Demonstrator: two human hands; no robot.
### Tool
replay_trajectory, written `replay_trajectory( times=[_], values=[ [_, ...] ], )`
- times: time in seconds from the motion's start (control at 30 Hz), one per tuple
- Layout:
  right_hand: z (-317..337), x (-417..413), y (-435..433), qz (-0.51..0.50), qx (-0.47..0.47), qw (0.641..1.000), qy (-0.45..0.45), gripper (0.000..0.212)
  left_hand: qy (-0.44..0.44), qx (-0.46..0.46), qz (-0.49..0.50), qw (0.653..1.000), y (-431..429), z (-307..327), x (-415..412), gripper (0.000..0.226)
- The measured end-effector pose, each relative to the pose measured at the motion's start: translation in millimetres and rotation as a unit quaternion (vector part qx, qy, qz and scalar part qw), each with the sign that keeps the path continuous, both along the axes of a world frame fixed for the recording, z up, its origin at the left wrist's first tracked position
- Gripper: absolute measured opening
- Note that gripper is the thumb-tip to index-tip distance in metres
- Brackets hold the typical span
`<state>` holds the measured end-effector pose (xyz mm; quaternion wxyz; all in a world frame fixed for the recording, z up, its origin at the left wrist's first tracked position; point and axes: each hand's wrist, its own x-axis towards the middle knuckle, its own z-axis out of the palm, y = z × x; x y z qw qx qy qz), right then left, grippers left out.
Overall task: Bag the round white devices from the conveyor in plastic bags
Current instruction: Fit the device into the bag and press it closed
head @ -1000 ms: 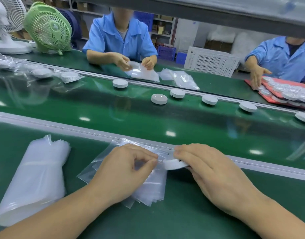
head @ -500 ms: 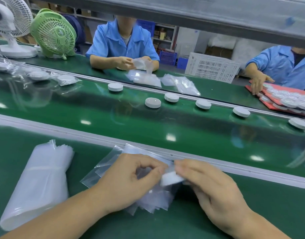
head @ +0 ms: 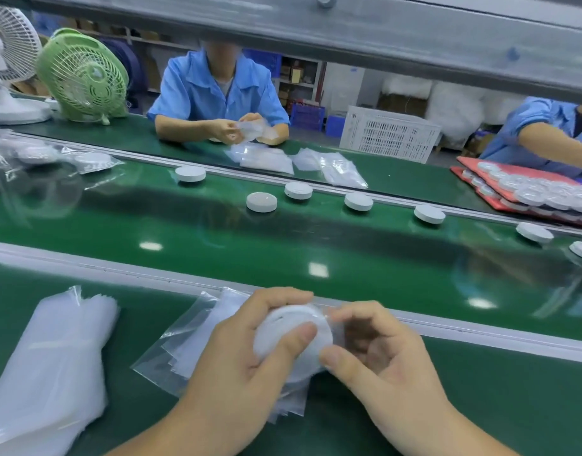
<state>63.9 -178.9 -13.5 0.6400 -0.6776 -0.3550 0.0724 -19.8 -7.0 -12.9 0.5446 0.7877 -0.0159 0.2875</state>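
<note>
Round white device [head: 284, 327] gripped in curled left hand [head: 237, 373], thumb across its face, right hand [head: 386, 366] pinching its rim, above plastic bags [head: 184, 343].

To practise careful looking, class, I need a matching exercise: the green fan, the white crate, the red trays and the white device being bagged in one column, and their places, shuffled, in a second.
Things
1. green fan
2. white crate
3. red trays
4. white device

Places
A. far right, stacked
B. held between the left hand and the right hand
C. far left, beside a white fan
D. background, right of centre

Pairs: 1-C, 2-D, 3-A, 4-B
</note>
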Motion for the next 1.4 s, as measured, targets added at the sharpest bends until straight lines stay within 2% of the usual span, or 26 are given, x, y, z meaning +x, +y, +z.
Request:
replay_trajectory(
  times=[0.13,0.27,0.37,0.47,0.53,0.6,0.73,0.8,0.9,0.97,1.0,1.03,1.07,1.1,1.17,1.23,1.33,1.4],
  values=[
    [13,10,-2,0.011,-0.102,0.989,-0.105,0.043,-0.008,0.034,-0.043,0.998,-3,1,2,0.020],
    [14,16,2,0.015,-0.132,0.979,-0.156,0.056,0.023,0.012,-0.126,0.992,0,-1,7,0.018],
    [13,14,3,0.014,-0.113,0.983,-0.143,0.056,0.047,-0.021,-0.153,0.987,6,1,8,0.024],
    [8,10,4,-0.046,-0.050,0.988,-0.140,0.051,0.098,-0.035,-0.193,0.976,7,3,7,0.033],
    [3,2,6,-0.087,0.011,0.994,-0.064,0.053,0.117,-0.019,-0.191,0.974,6,2,7,0.035],
    [-3,-5,6,-0.067,0.039,0.997,0.016,0.056,0.066,0.027,-0.149,0.986,5,2,7,0.024],
    [3,-10,5,0.018,0.029,0.998,0.046,0.044,-0.032,0.059,-0.097,0.993,8,2,9,0.014],
    [10,-8,4,0.048,0.003,0.999,0.017,0.045,-0.060,0.069,-0.119,0.989,8,-1,8,0.013],
    [20,-3,1,0.094,-0.064,0.993,-0.022,0.055,-0.033,0.059,-0.159,0.985,4,-8,3,0.011],
    [28,-1,-6,0.123,-0.091,0.988,-0.005,0.054,-0.025,0.110,-0.107,0.988,6,-12,3,0.014],
    [32,1,-11,0.114,-0.084,0.989,0.034,0.050,-0.026,0.139,-0.079,0.987,9,-13,3,0.016],
    [35,2,-14,0.078,-0.062,0.989,0.109,0.045,-0.032,0.174,-0.049,0.983,13,-12,3,0.018],
    [34,9,-18,0.004,-0.044,0.984,0.171,0.041,-0.046,0.217,-0.012,0.975,18,-10,4,0.019],
    [33,19,-19,-0.080,-0.037,0.978,0.191,0.041,-0.060,0.267,0.028,0.961,21,-9,5,0.018],
    [33,49,-14,-0.192,-0.015,0.966,0.174,0.041,-0.069,0.365,0.077,0.925,24,-8,7,0.019],
    [29,97,-5,-0.238,0.035,0.950,0.199,0.042,-0.071,0.441,0.065,0.892,22,-11,11,0.017],
    [28,179,18,-0.284,0.022,0.933,0.220,0.036,-0.055,0.470,0.026,0.880,18,-17,15,0.015],
    [28,222,37,-0.297,-0.030,0.931,0.209,0.028,-0.029,0.482,0.019,0.876,18,-21,18,0.015]
  ],
)
